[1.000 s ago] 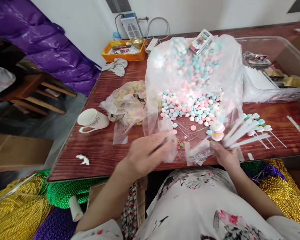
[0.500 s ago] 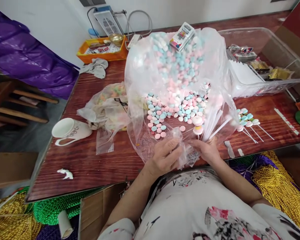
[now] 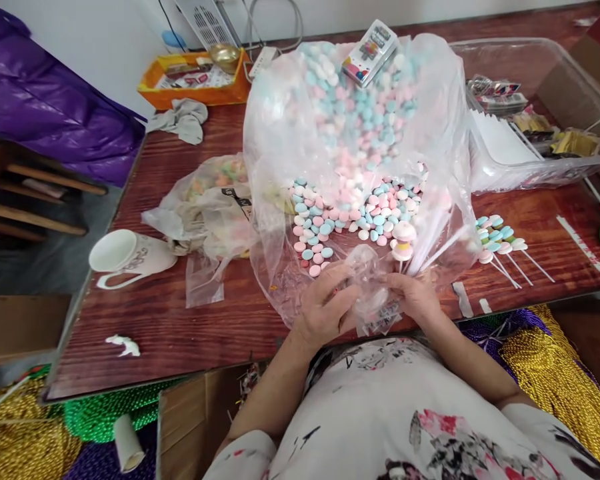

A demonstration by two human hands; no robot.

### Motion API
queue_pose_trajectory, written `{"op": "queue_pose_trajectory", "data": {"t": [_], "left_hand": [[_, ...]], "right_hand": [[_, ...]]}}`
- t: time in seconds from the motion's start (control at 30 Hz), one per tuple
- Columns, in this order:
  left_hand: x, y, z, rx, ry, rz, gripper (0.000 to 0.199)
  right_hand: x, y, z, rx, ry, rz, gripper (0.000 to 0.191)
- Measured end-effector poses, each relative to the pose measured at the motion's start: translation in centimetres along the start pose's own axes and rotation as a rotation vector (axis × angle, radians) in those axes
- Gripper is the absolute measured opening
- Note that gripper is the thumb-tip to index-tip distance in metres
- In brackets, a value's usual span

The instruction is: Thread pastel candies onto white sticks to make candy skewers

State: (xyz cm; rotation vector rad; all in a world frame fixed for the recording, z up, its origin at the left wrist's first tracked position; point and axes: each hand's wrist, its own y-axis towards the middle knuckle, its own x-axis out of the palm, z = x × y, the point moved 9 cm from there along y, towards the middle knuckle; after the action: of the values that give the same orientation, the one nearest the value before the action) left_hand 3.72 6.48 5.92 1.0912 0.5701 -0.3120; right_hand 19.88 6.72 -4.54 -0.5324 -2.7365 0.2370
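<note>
Between my two hands is a small clear plastic bag (image 3: 371, 287), puffed out and crinkled. My left hand (image 3: 323, 303) grips its left side with bent fingers, and my right hand (image 3: 415, 293) pinches the right side. Close above my right fingers are a stacked pink, white and yellow candy piece (image 3: 403, 241) on a stick and a bundle of white sticks (image 3: 433, 243). A large translucent bag (image 3: 275, 120) lies beyond, spilling pink, blue and white candies (image 3: 325, 227) toward me. To the right, several candy-topped sticks (image 3: 500, 237) lie together on the table.
On the left of the table (image 3: 180, 347) are a white mug (image 3: 130, 257), a bag of coloured pieces (image 3: 215, 207) and a white scrap (image 3: 123, 345). An orange tray (image 3: 195, 93) stands at the back. A clear bin (image 3: 535, 177) with packets is at right; a small box (image 3: 370, 53) tops the large bag.
The small clear bag has puffed up and rises higher between my hands. My left fingers have spread a little. The whole view has shifted slightly.
</note>
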Motion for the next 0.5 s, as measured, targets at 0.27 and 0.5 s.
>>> {"op": "queue_pose_trajectory", "data": {"t": [0.27, 0.5], "left_hand": [[-1.1, -1.5, -3.2, -0.146, 0.118, -0.05, 0.024], [0.0, -6.2, -7.0, -0.63, 0.039, -0.391, 0.022]], "right_hand": [[-3.5, -0.5, -3.5, -0.306, -0.201, 0.169, 0.021], [-4.4, -1.0, -5.0, -0.427, -0.377, 0.229, 0.024]]}}
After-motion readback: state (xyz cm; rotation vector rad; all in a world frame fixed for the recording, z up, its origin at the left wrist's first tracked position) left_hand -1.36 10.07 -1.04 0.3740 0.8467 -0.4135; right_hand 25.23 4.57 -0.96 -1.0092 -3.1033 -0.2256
